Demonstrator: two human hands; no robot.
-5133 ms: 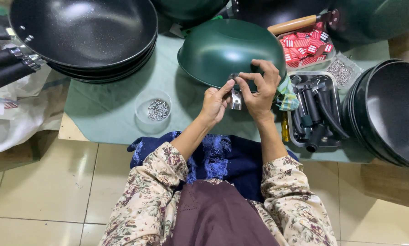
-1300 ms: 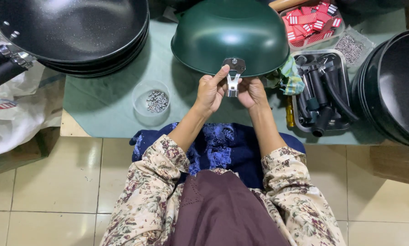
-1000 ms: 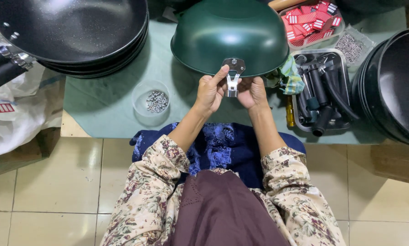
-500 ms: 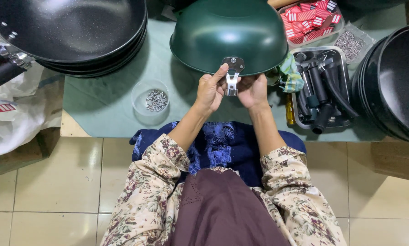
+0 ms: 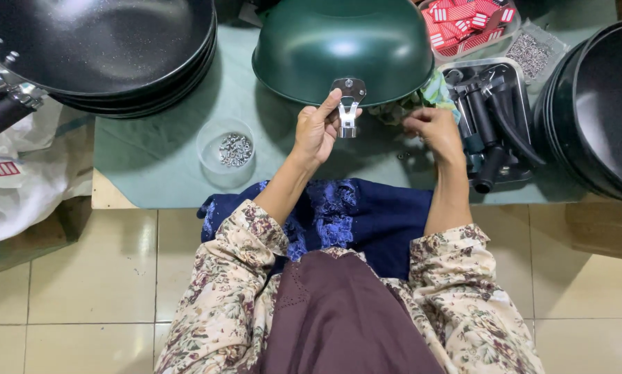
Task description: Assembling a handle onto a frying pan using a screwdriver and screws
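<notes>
Bracket [image 5: 347,111], shiny metal, pressed against dark-green wok [image 5: 342,48] by left hand [image 5: 318,131].

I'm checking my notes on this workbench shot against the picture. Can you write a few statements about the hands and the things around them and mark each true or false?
1. The left hand holds the metal bracket against the rim of the green pan. True.
2. The right hand also grips the bracket. False: it is off to the side, near the tray of black handles.
3. The clear cup of small metal parts sits to the left of the left hand. True.
4. The green pan lies open side up. False: it lies upside down, dome up.
</notes>
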